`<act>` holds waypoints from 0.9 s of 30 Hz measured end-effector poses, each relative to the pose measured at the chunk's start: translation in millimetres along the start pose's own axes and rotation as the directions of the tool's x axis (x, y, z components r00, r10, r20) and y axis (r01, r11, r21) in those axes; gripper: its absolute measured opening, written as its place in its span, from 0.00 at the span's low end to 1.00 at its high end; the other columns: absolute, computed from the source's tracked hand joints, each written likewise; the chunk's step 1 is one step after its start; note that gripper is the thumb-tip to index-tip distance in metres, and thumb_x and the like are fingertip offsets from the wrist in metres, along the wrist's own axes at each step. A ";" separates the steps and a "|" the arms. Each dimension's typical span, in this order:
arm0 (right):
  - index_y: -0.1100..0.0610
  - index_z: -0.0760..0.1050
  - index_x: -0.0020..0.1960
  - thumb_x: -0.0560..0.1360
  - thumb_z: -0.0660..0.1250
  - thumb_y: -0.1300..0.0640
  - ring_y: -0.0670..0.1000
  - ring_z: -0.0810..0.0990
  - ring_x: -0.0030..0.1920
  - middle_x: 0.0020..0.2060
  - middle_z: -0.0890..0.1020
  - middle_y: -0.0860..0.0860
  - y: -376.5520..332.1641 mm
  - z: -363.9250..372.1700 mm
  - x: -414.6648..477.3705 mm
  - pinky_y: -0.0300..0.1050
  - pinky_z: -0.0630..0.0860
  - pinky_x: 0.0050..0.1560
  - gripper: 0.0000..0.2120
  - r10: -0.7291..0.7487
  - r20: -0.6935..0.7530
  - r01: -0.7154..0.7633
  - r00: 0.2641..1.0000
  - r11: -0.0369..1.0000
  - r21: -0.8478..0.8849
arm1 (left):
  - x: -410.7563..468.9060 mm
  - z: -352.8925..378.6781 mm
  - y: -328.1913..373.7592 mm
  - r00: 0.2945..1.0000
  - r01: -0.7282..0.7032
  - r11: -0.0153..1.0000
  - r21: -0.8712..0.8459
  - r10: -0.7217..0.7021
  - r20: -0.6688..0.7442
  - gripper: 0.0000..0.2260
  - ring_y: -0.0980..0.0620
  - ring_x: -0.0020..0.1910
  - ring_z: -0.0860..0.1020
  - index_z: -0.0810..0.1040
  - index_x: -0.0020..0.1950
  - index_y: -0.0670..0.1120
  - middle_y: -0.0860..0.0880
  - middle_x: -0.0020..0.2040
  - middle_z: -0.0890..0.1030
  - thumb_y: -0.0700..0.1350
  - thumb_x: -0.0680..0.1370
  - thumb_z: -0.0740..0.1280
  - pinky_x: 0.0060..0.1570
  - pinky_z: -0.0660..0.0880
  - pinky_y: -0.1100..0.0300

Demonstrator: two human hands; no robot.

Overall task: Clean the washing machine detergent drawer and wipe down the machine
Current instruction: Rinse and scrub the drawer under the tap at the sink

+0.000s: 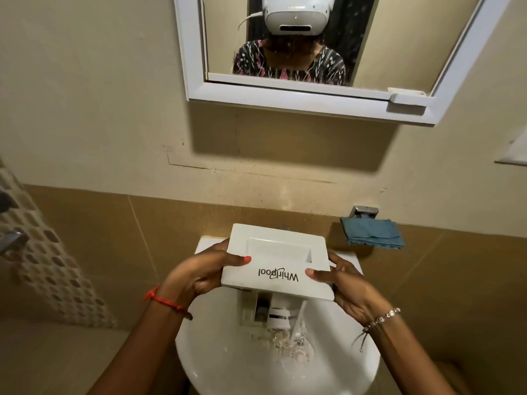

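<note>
White detergent drawer point(276, 263), lettered in black; white basin point(216, 363) at six o'clock, teal cloth point(372, 232) at two o'clock, brown-and-cream mosaic tiles point(42, 252) at nine o'clock, white-framed mirror point(285, 95) at twelve o'clock.

Over the sink point(188, 363), your left hand point(199, 270) has an orange thumbnail point(246, 259) and red wrist thread point(166, 302); your right hand point(352, 286), a beaded bracelet point(382, 318).
</note>
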State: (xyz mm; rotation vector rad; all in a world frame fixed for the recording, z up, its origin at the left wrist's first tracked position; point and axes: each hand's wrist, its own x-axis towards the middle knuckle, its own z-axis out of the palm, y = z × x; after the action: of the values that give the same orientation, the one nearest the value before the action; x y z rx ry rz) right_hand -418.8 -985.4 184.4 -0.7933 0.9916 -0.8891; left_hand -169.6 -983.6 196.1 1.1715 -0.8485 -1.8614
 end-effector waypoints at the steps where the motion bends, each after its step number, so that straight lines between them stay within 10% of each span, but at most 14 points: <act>1: 0.63 0.71 0.63 0.67 0.67 0.75 0.59 0.83 0.50 0.53 0.82 0.61 -2.2 0.1 -1.7 0.52 0.81 0.46 0.25 -0.003 -0.005 0.003 1.000 1.000 -0.001 | -1.7 1.9 1.4 1.000 -0.001 1.000 -0.004 0.001 -0.006 0.17 0.44 0.50 0.80 0.74 0.59 0.46 0.43 0.54 0.81 0.30 0.74 0.63 0.41 0.81 0.52; 14: 0.66 0.69 0.64 0.71 0.63 0.74 0.62 0.78 0.57 0.58 0.78 0.64 -45.2 -2.8 -20.1 0.56 0.77 0.51 0.22 -0.051 0.069 0.053 0.996 0.998 -0.024 | -23.7 45.6 27.4 0.992 -0.118 0.993 -0.011 0.118 -0.033 0.12 0.46 0.35 0.84 0.75 0.52 0.38 0.42 0.39 0.84 0.26 0.73 0.62 0.32 0.81 0.56; 27: 0.63 0.68 0.65 0.69 0.67 0.73 0.58 0.81 0.54 0.57 0.80 0.61 -32.7 -26.8 -19.5 0.53 0.79 0.52 0.26 -0.090 0.031 0.094 0.995 0.979 -0.180 | -27.5 54.9 -9.6 0.979 -0.182 0.977 -0.108 0.170 -0.114 0.24 0.44 0.45 0.83 0.72 0.63 0.39 0.37 0.58 0.79 0.29 0.68 0.66 0.38 0.82 0.54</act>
State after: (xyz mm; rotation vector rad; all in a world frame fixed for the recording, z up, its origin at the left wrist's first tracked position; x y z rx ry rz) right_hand -457.4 -985.8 210.6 -1.0086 1.0325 -0.8750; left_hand -214.9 -947.7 219.1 1.0745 -0.7488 -1.6685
